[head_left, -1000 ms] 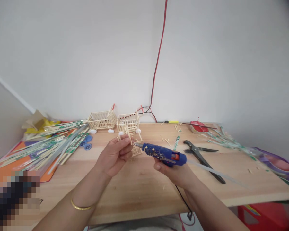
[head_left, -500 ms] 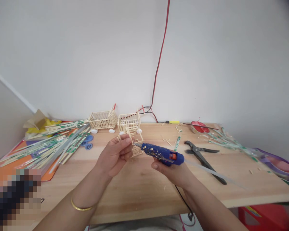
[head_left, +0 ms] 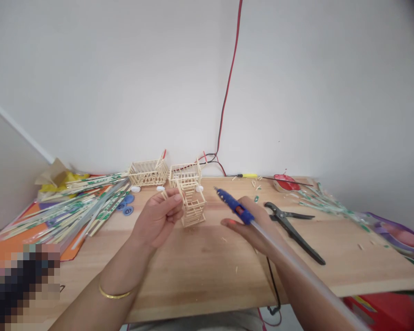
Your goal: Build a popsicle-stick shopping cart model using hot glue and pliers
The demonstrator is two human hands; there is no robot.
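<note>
My left hand (head_left: 158,218) is closed on a small basket frame of wooden sticks (head_left: 192,204), held upright just above the wooden table (head_left: 200,271). My right hand (head_left: 250,227) grips a blue glue gun (head_left: 232,204) with a long clear glue stick (head_left: 296,264) trailing back toward me. The gun's nozzle points up and left, a short gap to the right of the frame. Its black cord (head_left: 272,285) hangs over the table's front edge.
Two finished stick baskets (head_left: 148,172) (head_left: 185,172) with white wheels stand at the back. A heap of wrapped chopsticks (head_left: 76,204) and blue caps (head_left: 126,204) lie left. Black pliers (head_left: 293,227), a red tape roll (head_left: 284,182) and a yellow screwdriver (head_left: 246,175) lie right. A red-black cable (head_left: 227,87) runs up the wall.
The glue gun's nozzle has left the frame and swung up and to the right. My left hand has turned the frame upright.
</note>
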